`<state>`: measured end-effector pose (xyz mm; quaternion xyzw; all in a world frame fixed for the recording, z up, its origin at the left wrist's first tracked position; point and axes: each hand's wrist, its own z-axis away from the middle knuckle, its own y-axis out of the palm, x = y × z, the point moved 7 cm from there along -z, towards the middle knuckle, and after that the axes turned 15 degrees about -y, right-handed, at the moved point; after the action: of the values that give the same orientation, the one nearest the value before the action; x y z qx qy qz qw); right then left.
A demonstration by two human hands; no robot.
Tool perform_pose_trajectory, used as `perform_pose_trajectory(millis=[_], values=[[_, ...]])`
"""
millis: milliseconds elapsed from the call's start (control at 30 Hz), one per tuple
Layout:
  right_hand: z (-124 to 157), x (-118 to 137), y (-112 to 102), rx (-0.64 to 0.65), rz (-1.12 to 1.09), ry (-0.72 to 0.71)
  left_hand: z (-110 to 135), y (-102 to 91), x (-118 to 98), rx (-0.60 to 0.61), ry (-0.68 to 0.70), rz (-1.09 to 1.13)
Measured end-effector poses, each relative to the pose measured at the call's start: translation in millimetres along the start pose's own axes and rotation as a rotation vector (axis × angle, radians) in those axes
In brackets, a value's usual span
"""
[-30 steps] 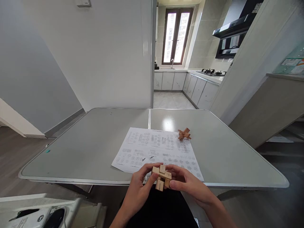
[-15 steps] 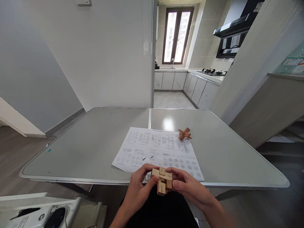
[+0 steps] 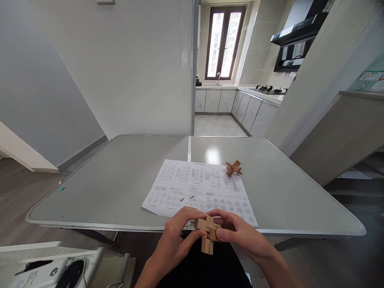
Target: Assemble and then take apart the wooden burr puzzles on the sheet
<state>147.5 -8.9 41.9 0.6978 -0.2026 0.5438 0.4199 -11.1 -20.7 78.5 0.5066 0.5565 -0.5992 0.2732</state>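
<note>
Both of my hands hold a light wooden interlocking block puzzle (image 3: 207,234) just in front of the table's near edge, above my lap. My left hand (image 3: 177,240) pinches its left side with thumb and fingers. My right hand (image 3: 240,236) grips its right side, fingers curled over the top. A printed instruction sheet (image 3: 198,188) with many small diagrams lies on the grey table (image 3: 105,188) right behind my hands. A second, darker wooden puzzle (image 3: 233,168) shaped like a star rests at the sheet's far right corner.
The grey folding table has a seam down its middle and a metal rim. A white device and other items (image 3: 51,272) lie low at the left. A kitchen with cabinets (image 3: 237,106) opens behind the table; a white wall stands at the left.
The puzzle has turned in my hands and sunk slightly lower; one piece now hangs down further below the others. My fingers shifted around it.
</note>
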Motion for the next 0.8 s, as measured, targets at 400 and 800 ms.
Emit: perform_pose_trajectory(millis=[400, 800], values=[[-1.0, -1.9, 6.7, 0.004, -0.039, -0.049, 1.5, 0.7, -1.0, 0.065, -0.018, 0.004], [5.2, 2.0, 4.5, -0.204, 0.13, -0.039, -1.3, -1.9, 2.5, -0.062, -0.162, -0.038]])
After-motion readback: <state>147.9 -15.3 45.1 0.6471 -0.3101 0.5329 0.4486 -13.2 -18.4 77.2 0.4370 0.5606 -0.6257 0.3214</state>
